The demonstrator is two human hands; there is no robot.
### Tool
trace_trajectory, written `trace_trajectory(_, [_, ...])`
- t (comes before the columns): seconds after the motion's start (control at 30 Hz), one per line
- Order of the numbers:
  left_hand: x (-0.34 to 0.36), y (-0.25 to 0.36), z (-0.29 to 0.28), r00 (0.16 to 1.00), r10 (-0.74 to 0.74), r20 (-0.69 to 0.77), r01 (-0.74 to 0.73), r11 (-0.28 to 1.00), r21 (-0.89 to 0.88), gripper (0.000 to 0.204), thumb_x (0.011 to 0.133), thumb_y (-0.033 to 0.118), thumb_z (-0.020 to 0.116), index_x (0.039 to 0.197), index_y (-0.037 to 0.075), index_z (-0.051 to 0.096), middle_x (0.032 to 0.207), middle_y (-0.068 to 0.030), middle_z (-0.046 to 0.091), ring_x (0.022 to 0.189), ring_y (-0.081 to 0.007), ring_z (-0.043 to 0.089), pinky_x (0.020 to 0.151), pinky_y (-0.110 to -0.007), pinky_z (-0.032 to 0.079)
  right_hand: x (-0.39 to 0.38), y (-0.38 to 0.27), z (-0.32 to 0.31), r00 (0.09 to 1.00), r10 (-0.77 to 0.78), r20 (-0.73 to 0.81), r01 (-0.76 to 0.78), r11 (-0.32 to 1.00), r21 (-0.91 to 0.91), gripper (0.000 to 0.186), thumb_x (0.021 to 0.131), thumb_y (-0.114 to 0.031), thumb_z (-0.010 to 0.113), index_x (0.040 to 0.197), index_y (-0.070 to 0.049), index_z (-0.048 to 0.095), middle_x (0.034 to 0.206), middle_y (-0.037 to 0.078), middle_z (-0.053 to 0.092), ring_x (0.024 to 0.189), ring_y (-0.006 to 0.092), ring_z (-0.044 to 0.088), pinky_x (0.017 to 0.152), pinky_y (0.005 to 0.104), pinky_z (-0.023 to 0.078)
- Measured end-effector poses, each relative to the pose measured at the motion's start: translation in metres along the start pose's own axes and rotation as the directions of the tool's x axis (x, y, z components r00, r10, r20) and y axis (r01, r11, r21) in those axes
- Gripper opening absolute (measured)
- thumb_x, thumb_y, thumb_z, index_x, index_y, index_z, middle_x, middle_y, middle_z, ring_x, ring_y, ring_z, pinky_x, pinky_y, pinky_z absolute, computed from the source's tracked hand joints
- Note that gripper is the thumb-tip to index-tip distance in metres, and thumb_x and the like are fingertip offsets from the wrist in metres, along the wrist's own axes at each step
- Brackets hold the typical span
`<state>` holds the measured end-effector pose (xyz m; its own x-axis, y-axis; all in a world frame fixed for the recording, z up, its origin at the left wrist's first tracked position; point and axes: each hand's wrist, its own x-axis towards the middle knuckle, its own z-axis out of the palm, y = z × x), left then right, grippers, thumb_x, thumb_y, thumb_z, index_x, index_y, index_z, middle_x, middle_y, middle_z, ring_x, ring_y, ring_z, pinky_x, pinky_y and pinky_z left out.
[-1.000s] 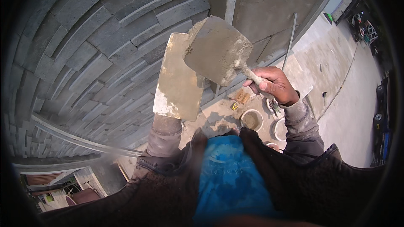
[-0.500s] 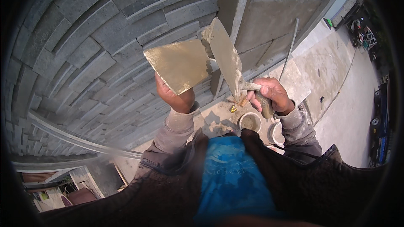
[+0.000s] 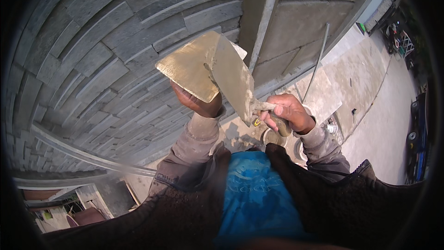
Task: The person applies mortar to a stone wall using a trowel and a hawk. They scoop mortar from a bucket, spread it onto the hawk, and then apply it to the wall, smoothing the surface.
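Note:
My left hand (image 3: 196,104) is closed beneath a flat rectangular plastering float (image 3: 182,67), whose tan face is raised and tilted. My right hand (image 3: 291,113) grips the handle of a mortar-smeared trowel (image 3: 236,78). The trowel's broad grey blade lies against the right part of the float, with wet mortar (image 3: 209,65) where the two overlap. The float's grip is hidden behind it and my fingers.
A stacked grey stone wall (image 3: 92,55) fills the left, beside rendered panels (image 3: 310,23). A thin rod (image 3: 317,58) leans at the right. Below are buckets (image 3: 273,136), a yellow tape measure (image 3: 257,122) and paving (image 3: 370,125). Parked vehicles (image 3: 415,134) stand at the far right.
The float has turned from upright to slanted, exposing my left hand underneath. The trowel blade has tipped and come down onto it. My right hand has moved lower.

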<state>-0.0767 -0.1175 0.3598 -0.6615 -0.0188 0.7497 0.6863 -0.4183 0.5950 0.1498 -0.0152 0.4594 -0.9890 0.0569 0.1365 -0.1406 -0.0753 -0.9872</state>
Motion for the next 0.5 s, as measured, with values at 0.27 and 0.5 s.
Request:
trace_trajectory(0.27, [0.038, 0.022, -0.026, 0.916, -0.138, 0.376, 0.273, 0.902, -0.335, 0.046, 0.097, 0.022, 0.064, 0.135, 0.001, 0.049, 0.128, -0.0153, 0.06, 0.107, -0.0241, 0.065, 0.089, -0.035, 0.057, 0.001, -0.025, -0.016, 0.997, -0.076, 0.004, 0.076, 0.986, -0.146, 0.045, 0.104, -0.037, 0.049, 0.101, 0.004, 0.067, 0.065, 0.005, 0.056, 0.057, 0.0111, 0.053, 0.057, 0.0275, 0.044])
trace_trajectory(0.5, [0.035, 0.06, -0.048, 0.583, -0.407, 0.704, 0.797, 0.117, -0.592, 0.048, 0.098, 0.021, 0.062, 0.137, -0.001, 0.044, 0.125, -0.017, 0.06, 0.101, -0.0252, 0.066, 0.079, -0.034, 0.059, 0.006, -0.041, -0.052, 0.998, -0.06, 0.028, 0.066, 0.933, -0.354, 0.045, 0.103, -0.038, 0.054, 0.099, 0.004, 0.069, 0.064, 0.002, 0.054, 0.057, 0.0105, 0.051, 0.055, 0.0272, 0.041])
